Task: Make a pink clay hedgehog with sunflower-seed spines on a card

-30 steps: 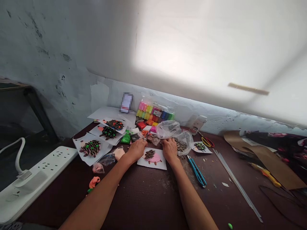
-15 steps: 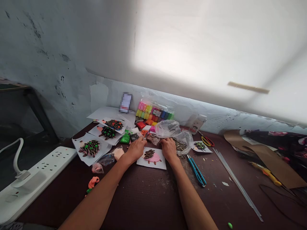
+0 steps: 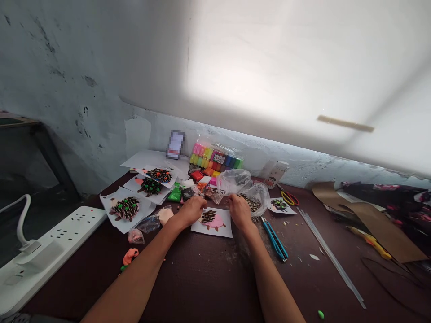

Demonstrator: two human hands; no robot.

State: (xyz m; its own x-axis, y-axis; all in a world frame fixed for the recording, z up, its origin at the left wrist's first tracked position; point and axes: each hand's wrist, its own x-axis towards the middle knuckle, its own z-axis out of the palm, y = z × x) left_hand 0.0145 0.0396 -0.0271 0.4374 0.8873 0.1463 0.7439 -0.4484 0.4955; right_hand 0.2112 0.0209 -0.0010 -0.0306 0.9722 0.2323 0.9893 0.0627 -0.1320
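A white card lies before me, bearing a hedgehog figure with a pink clay body and dark striped spines that look like sunflower seeds. My left hand is at the card's left edge, its fingers curled together; anything in them is hidden. To the right of the card, my right hand has thumb and fingers pinched together, on something too small to make out. A clear plastic bag of similar striped pieces lies beside and partly behind the right hand.
Finished-looking hedgehog cards overlap at left, near a white power strip. Colored clay packs lean by the wall. At right are a blue utility knife, scissors, clear glue sticks and a yellow glue gun.
My right hand's fingers have drawn together into a pinch and lifted slightly by the plastic bag. The left hand stays beside the card. The whole view has shifted slightly.
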